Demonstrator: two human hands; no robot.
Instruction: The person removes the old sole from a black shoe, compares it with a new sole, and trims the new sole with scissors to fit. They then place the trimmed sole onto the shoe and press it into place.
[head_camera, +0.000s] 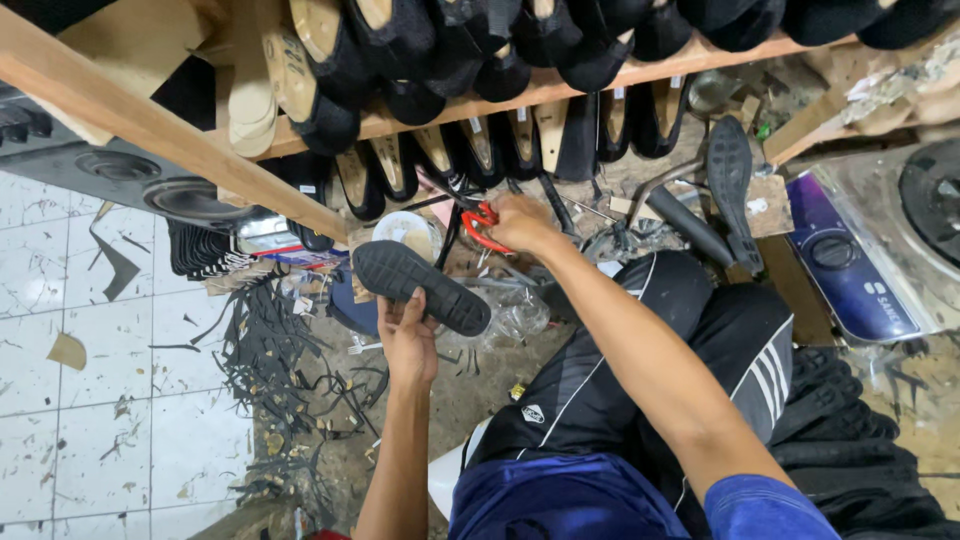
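Left hand (408, 335) is up in front of the body, fingers (392, 305) curled round the lower edge of a black shoe sole (420, 286), gripping it with the tread face turned toward the camera; the sole lies tilted, 1 end toward the wooden shelf (560, 88), the other pointing down to the right. Right hand (520, 222) is stretched forward to the clutter under that shelf, fingers closed over the red scissors (482, 228); only the red handles show, touching the palm side, and it looks like a full grip, though the fingertips are hidden so I cannot tell for sure. Scissors and sole are near each other but apart, the sole lower and to the left. Just beside the scissors stands a round whitish tub (408, 232); above it, 2 rows of black shoes on wooden lasts (330, 70) hang off the shelf. Black rubber offcuts (270, 350) lie strewn over the white tiled floor (100, 400) to the left; another black sole (730, 185) lies on the right, beside a blue-and-silver appliance (850, 270). Black trousers with white stripes (700, 360) fill the lower middle.
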